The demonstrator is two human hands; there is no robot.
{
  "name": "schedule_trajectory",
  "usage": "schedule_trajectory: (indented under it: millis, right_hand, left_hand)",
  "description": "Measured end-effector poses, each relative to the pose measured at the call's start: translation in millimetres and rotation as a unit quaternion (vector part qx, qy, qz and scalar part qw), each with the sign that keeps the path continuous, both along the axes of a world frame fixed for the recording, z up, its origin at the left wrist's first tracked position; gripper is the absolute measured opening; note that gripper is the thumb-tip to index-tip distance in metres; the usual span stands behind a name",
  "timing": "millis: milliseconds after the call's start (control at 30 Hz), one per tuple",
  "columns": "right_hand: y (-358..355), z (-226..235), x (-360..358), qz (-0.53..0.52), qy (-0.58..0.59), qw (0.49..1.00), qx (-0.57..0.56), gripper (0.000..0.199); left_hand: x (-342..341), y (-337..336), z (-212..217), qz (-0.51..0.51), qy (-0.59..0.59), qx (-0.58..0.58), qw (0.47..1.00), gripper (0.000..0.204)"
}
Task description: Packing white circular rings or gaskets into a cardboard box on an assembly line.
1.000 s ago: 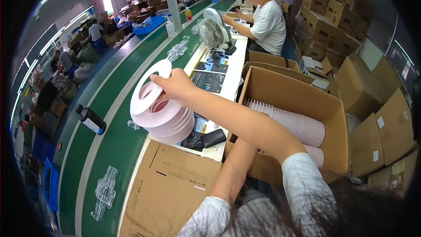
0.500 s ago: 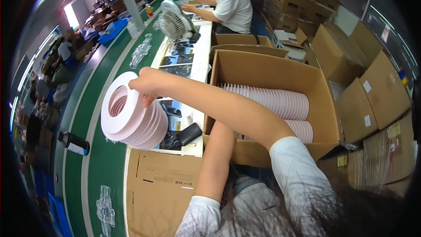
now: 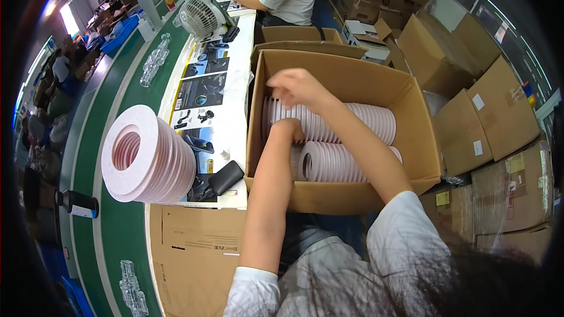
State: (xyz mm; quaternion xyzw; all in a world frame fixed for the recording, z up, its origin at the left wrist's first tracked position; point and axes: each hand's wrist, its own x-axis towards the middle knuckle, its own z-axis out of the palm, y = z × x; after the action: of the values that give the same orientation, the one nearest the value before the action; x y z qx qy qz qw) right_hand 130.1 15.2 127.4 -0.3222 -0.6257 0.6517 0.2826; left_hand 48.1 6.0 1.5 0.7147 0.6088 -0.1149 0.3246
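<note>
Pink rings [image 3: 335, 161] lie in two rows inside our box [image 3: 346, 198], along its far and near edges. Our left hand [image 3: 286, 128] dips in at the far row's left end; we cannot tell how its fingers sit. Our right hand [image 3: 299, 87] hangs above, fingers loosely curled and apart, its forearm blocking part of both rows. Another ring stack [image 3: 147, 155] stands at the tabletop's [image 3: 237, 85] left edge, near a black case [image 3: 226, 177].

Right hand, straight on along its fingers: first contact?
Likely the carton's left wall, just past the right hand. Depth is unclear: it might clear the rim, or brush the pale pink rings below.
</note>
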Motion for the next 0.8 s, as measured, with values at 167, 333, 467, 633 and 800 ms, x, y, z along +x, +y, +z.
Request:
schedule_trajectory:
  millis: [167,333,467,633,800]
  right_hand:
    - [19,-112,73,-0.056,-0.402,0.898,0.169,0.024]
    - [6,-138,79,0.053,-0.559,0.813,0.154,0.024]
    - [0,-161,70,0.063,-0.585,0.766,0.259,0.026]
    - [-6,-170,71,0.087,-0.604,0.764,0.211,0.027]
    - [-3,-185,74,0.073,-0.591,0.775,0.214,0.030]
  left_hand:
    - [-10,8,-26,0.112,0.041,-0.108,0.987,0.030]
    - [-4,5,-19,0.106,0.046,-0.085,0.990,0.034]
    - [-9,3,-20,0.079,0.045,-0.066,0.994,0.033]
    - [-3,0,-10,0.094,0.051,-0.091,0.990,0.029]
    - [-8,0,-16,0.065,0.051,-0.038,0.996,0.034]
